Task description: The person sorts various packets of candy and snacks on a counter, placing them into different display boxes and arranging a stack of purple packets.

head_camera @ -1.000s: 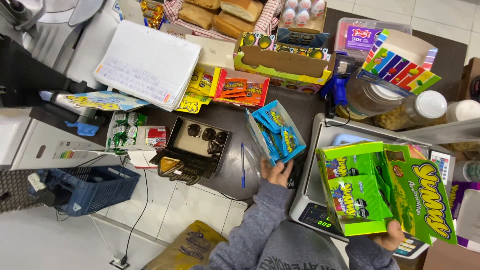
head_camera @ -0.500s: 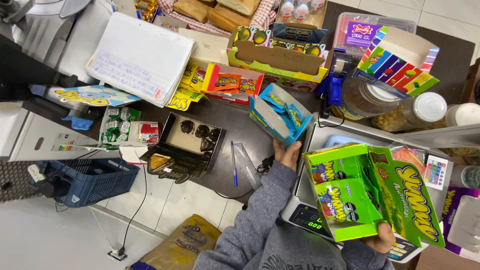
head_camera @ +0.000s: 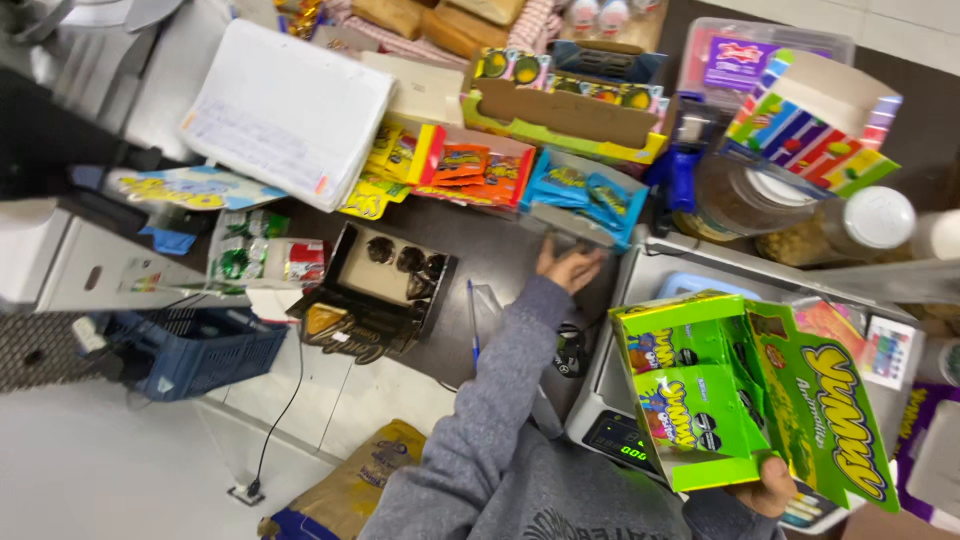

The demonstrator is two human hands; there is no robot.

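My left hand [head_camera: 568,266], in a grey sleeve, grips the near edge of a blue open box of snack packets [head_camera: 582,196]. That box rests on the dark counter [head_camera: 492,262], right beside an orange box of snack packets [head_camera: 476,167]. My right hand [head_camera: 764,489] holds a bright green open display carton [head_camera: 748,392] from below, tilted over a weighing scale [head_camera: 622,432].
A black tray of chocolates [head_camera: 385,288] lies left of my arm, with a blue pen [head_camera: 471,312] next to it. Further off are a white notebook [head_camera: 290,108], a green-and-yellow cardboard tray [head_camera: 560,100], a striped box [head_camera: 815,128] and jars [head_camera: 745,195]. A blue basket [head_camera: 195,352] sits below the counter.
My left hand has carried the blue box up and away from me and set it down beside the orange box. The green carton has stayed in my right hand.
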